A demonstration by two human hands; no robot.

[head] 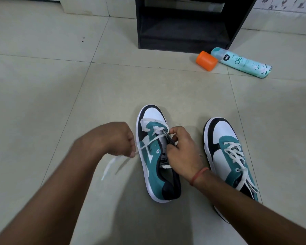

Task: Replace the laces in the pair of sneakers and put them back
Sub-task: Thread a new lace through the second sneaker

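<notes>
Two teal, white and black sneakers stand on the tiled floor, toes pointing away. The left sneaker (155, 160) is partly laced with a white lace (148, 140). My left hand (118, 138) pinches the lace and holds it out to the left of the shoe, with the loose end trailing blurred below. Over the tongue of this shoe, my right hand (182, 151) grips its right eyelet edge. The right sneaker (231, 156) has its white lace threaded through its eyelets, and my right forearm crosses its heel.
A black open shelf unit (184, 23) stands at the back. In front of it lie an orange cap (206, 61) and a teal spray can (240, 62) on its side. Pale floor tiles (42, 76) spread out to the left.
</notes>
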